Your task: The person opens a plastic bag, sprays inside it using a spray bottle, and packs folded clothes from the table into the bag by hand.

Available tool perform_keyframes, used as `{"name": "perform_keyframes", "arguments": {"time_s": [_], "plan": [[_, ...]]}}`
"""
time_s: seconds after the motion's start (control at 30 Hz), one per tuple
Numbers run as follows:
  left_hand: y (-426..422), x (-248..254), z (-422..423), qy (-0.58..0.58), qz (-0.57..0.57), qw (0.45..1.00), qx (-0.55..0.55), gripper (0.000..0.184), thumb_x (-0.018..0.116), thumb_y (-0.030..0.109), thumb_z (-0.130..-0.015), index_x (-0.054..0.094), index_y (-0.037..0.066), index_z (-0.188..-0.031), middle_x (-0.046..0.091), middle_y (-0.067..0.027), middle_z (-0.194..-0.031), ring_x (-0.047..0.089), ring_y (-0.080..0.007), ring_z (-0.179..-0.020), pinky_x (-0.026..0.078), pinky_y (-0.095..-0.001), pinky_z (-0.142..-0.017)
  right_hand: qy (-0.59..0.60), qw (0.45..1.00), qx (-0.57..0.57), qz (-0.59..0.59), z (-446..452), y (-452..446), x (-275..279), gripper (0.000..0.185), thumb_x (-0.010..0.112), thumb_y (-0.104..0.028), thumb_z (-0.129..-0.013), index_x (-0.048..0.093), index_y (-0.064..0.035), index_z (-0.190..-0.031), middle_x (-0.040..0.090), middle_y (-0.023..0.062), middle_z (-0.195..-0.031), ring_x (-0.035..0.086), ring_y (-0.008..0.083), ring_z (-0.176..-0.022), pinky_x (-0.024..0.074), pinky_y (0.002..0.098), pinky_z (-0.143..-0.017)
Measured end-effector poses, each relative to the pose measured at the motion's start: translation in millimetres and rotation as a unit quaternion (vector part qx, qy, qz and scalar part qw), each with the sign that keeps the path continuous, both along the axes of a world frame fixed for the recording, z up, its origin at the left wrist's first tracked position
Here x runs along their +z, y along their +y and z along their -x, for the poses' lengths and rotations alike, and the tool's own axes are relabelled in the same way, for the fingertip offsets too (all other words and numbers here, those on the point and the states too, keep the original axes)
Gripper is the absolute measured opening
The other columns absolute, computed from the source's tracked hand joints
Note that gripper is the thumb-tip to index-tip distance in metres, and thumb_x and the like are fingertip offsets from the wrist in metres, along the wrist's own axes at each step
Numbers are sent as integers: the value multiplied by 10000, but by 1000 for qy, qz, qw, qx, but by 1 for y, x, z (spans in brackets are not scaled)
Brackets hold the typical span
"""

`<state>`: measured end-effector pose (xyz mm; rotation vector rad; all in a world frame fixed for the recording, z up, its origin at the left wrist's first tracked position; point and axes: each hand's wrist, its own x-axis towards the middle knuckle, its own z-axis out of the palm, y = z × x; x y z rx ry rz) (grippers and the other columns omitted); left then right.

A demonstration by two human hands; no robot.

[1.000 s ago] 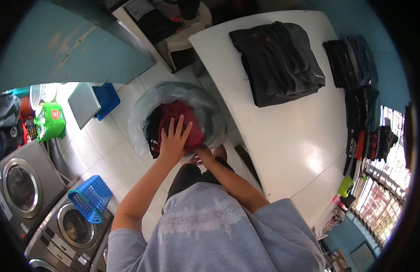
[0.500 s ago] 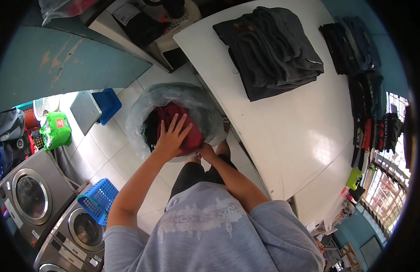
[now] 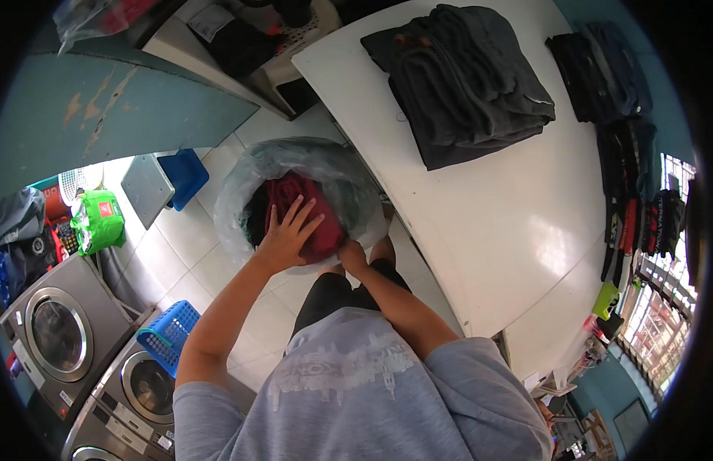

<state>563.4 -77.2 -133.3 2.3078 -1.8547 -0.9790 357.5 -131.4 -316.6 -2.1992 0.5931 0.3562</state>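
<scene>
A clear plastic bag (image 3: 352, 180) stands open on the tiled floor in front of my legs. Red cloth (image 3: 322, 230) lies inside it, with dark cloth (image 3: 256, 211) at its left. My left hand (image 3: 285, 240) rests flat on the red cloth, fingers spread. At the bag's near right rim, my right hand (image 3: 352, 255) has its fingers curled against the bag's edge and the cloth; the fingertips are hidden, so what they grip cannot be made out.
A white table (image 3: 479, 223) at the right bears folded dark clothes (image 3: 472, 92) and more clothes (image 3: 602, 73) along its far edge. Washing machines (image 3: 56, 330), a blue basket (image 3: 168, 334) and a green bag (image 3: 99, 219) are at the left.
The view has shifted slightly. My left hand still presses on the red cloth, and my right hand's fingers, partly apart earlier, are now curled at the bag's rim.
</scene>
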Motion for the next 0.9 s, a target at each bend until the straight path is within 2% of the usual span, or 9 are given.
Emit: {"name": "perform_keyframes", "arguments": {"time_s": [0.13, 0.17, 0.23, 0.33, 0.47, 0.63, 0.73, 0.83, 0.9], "plan": [[3, -21, 15, -71, -6, 997, 9, 756, 701, 209, -622, 388, 173, -1310, 227, -81, -1432, 136, -315, -1356, 271, -653, -963, -103, 990, -85, -44, 5, 7, 12, 173, 526, -170, -791, 583, -28, -712, 596, 151, -672, 564, 299, -581, 460, 402, -579], [4, -28, 20, -94, -9, 995, 15, 695, 669, 203, -661, 401, 168, -1302, 237, -79, -1428, 140, -313, -1356, 271, -654, -961, -44, 963, -199, -176, 5, 7, 17, 180, 532, -168, -796, 576, -25, -696, 569, 122, -644, 541, 252, -562, 438, 365, -557], [11, -48, 32, -151, 16, 988, 38, 581, 584, 199, -733, 422, 166, -1290, 258, -78, -1419, 138, -310, -1357, 252, -656, -967, 77, 812, -402, -416, -12, -7, 67, 201, 545, -163, -804, 563, -20, -664, 513, 63, -589, 494, 160, -526, 395, 292, -514], [13, -65, 44, -220, 18, 975, 35, 502, 502, 217, -793, 437, 145, -1286, 281, -82, -1408, 128, -309, -1360, 216, -656, -983, 28, 796, -408, -447, -13, -8, 87, 282, 515, -202, -839, 548, -19, -627, 479, 25, -545, 451, 111, -498, 362, 258, -491], [5, -78, 55, -273, -30, 962, -9, 508, 480, 230, -810, 425, 99, -1298, 279, -83, -1417, 117, -301, -1364, 167, -658, -998, 30, 844, -332, -420, -29, -24, 140, 316, 538, -223, -832, 525, -38, -576, 469, 14, -515, 438, 104, -472, 340, 254, -457], [1, -108, 64, -42, 4, 999, -22, 477, 538, 165, -784, 472, 89, -1251, 313, -136, -1389, 193, -333, -1330, 180, -596, -1029, 82, 841, -327, -424, 5, -33, 117, 325, 562, -254, -834, 532, -48, -585, 489, 14, -520, 463, 102, -471, 359, 251, -453], [-8, -102, 62, 264, 56, 948, 171, 498, 569, 87, -745, 464, 51, -1230, 362, -160, -1349, 281, -376, -1278, 215, -512, -1044, 193, 897, -203, -343, 9, -70, 130, 319, 551, -287, -848, 573, -39, -649, 557, 62, -556, 535, 113, -502, 404, 254, -470], [10, -34, 48, 163, 295, 838, 430, 518, 586, 27, -710, 451, 8, -1210, 400, -196, -1303, 347, -403, -1217, 257, -458, -1028, 379, 904, 106, -169, -33, -107, 204, 294, 558, -305, -845, 589, -28, -753, 593, 111, -593, 576, 167, -527, 449, 292, -512], [38, -13, 47, -70, 235, 806, 538, 561, 607, 9, -706, 417, -4, -1234, 360, -213, -1328, 350, -396, -1214, 300, -429, -1004, 201, 965, 153, -67, -41, -106, 218, 317, 575, -341, -827, 574, -25, -802, 610, 140, -659, 613, 253, -633, 474, 366, -579]]}}
